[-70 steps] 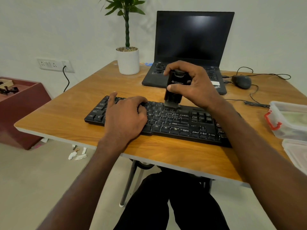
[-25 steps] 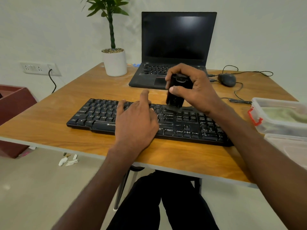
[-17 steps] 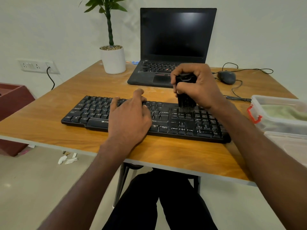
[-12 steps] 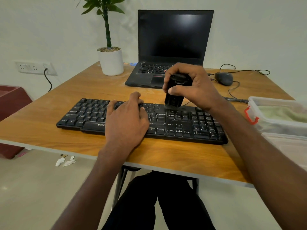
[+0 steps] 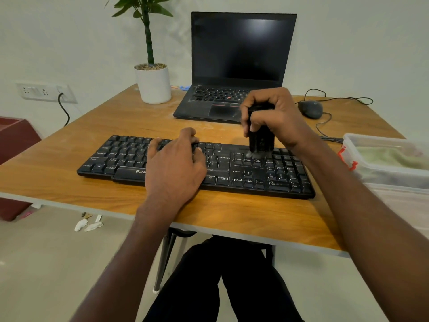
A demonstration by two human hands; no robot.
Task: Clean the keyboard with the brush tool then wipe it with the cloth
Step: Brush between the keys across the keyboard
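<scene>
While the right hand (image 5: 276, 119) grips the brush (image 5: 261, 141) upright, fingers curled round its body and bristles down on the keys above the arrow cluster, brushing is the step in hand. Next, I judge, comes sweeping on across the number pad. Left hand (image 5: 174, 166) rests flat, fingers relaxed, steadying the keyboard (image 5: 285, 180) on the counter (image 5: 232, 217). Cloth (image 5: 392, 158) lies in the tub (image 5: 362, 173) on the right.
</scene>
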